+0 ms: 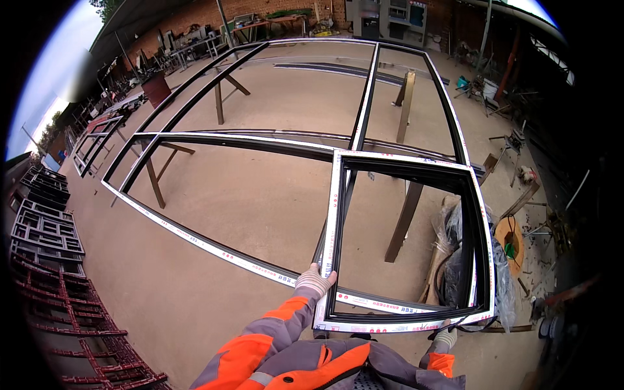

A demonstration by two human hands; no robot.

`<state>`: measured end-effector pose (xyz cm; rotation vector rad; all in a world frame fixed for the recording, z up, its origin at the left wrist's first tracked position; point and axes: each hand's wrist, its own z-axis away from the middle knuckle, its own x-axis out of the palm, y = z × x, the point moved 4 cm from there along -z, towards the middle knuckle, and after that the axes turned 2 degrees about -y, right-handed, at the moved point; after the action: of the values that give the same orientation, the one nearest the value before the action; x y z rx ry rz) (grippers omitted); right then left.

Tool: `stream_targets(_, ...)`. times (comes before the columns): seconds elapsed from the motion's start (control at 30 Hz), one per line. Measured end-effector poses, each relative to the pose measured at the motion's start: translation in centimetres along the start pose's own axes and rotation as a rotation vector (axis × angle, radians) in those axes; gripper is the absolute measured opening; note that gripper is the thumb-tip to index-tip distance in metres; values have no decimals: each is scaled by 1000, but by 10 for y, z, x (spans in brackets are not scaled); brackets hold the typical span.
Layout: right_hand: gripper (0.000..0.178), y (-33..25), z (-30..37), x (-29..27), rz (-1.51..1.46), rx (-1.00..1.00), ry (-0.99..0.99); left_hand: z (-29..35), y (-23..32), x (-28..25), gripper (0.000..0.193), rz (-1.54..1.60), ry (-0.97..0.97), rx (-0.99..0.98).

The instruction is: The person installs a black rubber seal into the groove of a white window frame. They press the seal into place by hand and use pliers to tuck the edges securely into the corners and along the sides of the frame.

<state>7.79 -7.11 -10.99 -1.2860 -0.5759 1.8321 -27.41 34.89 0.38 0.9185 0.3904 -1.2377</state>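
Observation:
A small rectangular window sash, black inside with white printed film on its face, is held in front of me. It overlaps the near right corner of a large divided window frame. My left hand, in a striped knit glove, is closed around the sash's left bar, low down. Gloved too, my right hand grips the bottom bar near its right end, its fingers partly hidden by the bar. Whether the sash rests on the large frame I cannot tell.
Brown stands hold the large frame above the floor. Plastic-wrapped material lies beyond the sash. Dark red metal racks and stacked frames line the left. A red drum stands far left; a round tan board is at right.

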Motion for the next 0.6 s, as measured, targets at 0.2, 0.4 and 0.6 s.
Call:
stream_targets(0.2,40,-54,74,15,83,-96,27,-9,-1,8,62,74,137,121)
stream_targets(0.4,41,-62,76,5,127,-45,101,-3,-4,24,51,137,261,180)
stream_targets(0.6,40,-76,66,-14,108,-34,129,19,14,35,49,216,294,154)
